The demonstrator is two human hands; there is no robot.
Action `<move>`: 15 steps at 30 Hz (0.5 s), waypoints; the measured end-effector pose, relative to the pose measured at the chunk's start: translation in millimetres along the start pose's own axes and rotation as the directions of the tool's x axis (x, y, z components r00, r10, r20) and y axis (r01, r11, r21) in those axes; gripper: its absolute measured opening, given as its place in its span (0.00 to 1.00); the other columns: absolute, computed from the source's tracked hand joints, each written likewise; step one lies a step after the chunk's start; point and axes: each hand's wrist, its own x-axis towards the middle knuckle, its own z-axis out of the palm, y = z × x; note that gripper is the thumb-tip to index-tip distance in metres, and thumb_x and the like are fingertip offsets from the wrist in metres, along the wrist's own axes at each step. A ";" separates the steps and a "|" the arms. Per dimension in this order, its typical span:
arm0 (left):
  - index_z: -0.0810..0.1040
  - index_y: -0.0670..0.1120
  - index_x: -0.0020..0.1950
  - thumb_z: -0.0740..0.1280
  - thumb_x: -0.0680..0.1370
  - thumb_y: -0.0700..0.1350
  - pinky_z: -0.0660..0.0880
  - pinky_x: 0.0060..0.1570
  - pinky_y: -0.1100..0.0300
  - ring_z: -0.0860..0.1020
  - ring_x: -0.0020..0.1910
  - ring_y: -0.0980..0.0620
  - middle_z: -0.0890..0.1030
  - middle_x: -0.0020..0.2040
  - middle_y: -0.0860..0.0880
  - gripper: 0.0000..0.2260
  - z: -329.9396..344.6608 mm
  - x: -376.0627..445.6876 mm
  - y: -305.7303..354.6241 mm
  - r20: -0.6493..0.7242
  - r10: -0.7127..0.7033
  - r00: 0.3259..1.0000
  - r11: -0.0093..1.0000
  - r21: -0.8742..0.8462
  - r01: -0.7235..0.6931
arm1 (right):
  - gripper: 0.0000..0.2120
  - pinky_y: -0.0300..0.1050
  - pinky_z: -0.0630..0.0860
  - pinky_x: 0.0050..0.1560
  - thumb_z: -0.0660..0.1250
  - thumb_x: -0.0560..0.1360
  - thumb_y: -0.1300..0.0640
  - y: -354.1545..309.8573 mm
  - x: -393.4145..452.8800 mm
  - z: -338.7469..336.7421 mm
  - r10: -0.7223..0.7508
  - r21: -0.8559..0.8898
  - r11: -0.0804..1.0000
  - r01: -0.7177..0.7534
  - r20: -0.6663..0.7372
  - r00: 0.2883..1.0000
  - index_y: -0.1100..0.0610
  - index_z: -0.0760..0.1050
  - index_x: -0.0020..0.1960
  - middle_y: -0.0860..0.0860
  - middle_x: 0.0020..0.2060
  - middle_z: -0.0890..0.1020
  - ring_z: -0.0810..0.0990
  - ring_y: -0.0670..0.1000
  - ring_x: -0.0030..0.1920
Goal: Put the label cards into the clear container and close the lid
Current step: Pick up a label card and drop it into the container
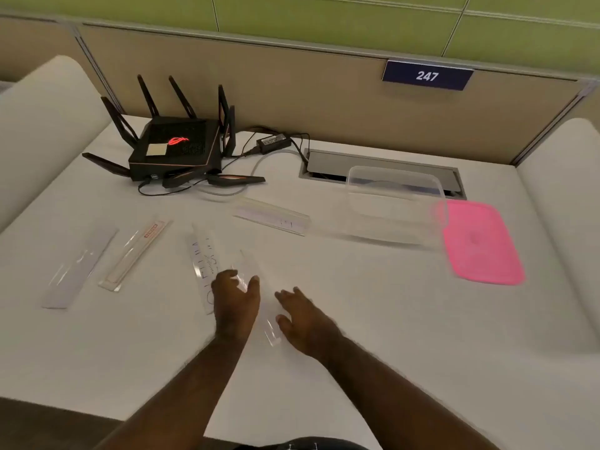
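Sitting open — clear container (394, 206), pink lid (482, 243) beside.

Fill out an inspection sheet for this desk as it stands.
Surface: white desk, mostly bare.
Job's things: clear container open, looks empty; pink lid lying beside it; label cards spread out, including a red-marked card and a clear card between the hands.
Clutter: black router.
Grippers: left hand gripping the clear card; right hand open beside it.
Cables: router leads to power adapter.
Surroundings: partition, sign 247.
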 end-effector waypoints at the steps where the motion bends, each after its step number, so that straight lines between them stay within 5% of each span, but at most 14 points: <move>1: 0.71 0.43 0.64 0.72 0.74 0.49 0.78 0.47 0.53 0.79 0.54 0.42 0.78 0.58 0.41 0.22 -0.3 -0.2 -0.5 0.042 -0.136 0.990 0.986 -0.089 0.139 | 0.26 0.44 0.48 0.75 0.55 0.82 0.54 -4.3 2.5 1.5 -0.020 0.019 1.000 0.020 0.022 1.000 0.55 0.54 0.78 0.52 0.78 0.58 0.50 0.51 0.78; 3: 0.73 0.43 0.62 0.70 0.76 0.50 0.81 0.39 0.53 0.81 0.44 0.44 0.81 0.51 0.42 0.19 0.5 -3.5 -3.4 0.198 -0.311 0.930 0.913 -0.211 0.350 | 0.27 0.46 0.49 0.76 0.57 0.80 0.59 -12.2 6.2 1.7 -0.018 0.058 0.998 0.014 0.066 0.998 0.56 0.55 0.78 0.53 0.78 0.58 0.53 0.52 0.78; 5: 0.77 0.42 0.58 0.68 0.78 0.48 0.82 0.42 0.51 0.82 0.41 0.44 0.82 0.45 0.42 0.13 2.8 -7.0 -9.0 0.332 -0.333 0.882 0.857 -0.283 0.430 | 0.28 0.48 0.57 0.76 0.59 0.78 0.62 -20.8 10.3 -0.5 0.010 0.154 0.988 -0.024 0.091 0.996 0.56 0.59 0.77 0.53 0.76 0.63 0.61 0.53 0.75; 8: 0.79 0.42 0.54 0.65 0.80 0.45 0.82 0.45 0.50 0.83 0.46 0.41 0.84 0.47 0.39 0.08 1.5 -9.5 -9.5 0.415 -0.322 0.851 0.811 -0.342 0.475 | 0.27 0.47 0.68 0.68 0.61 0.73 0.67 -24.4 13.3 -3.6 0.023 0.248 0.968 -0.047 0.099 0.995 0.55 0.67 0.72 0.54 0.69 0.74 0.71 0.54 0.68; 15: 0.78 0.40 0.53 0.65 0.80 0.42 0.81 0.50 0.48 0.82 0.48 0.40 0.82 0.50 0.39 0.06 -6.5 2.9 -6.7 0.444 -0.298 0.845 0.825 -0.326 0.462 | 0.34 0.37 0.63 0.63 0.64 0.69 0.71 -18.1 18.3 -4.0 -0.013 0.162 0.987 0.001 0.074 0.997 0.54 0.67 0.73 0.53 0.70 0.72 0.70 0.53 0.69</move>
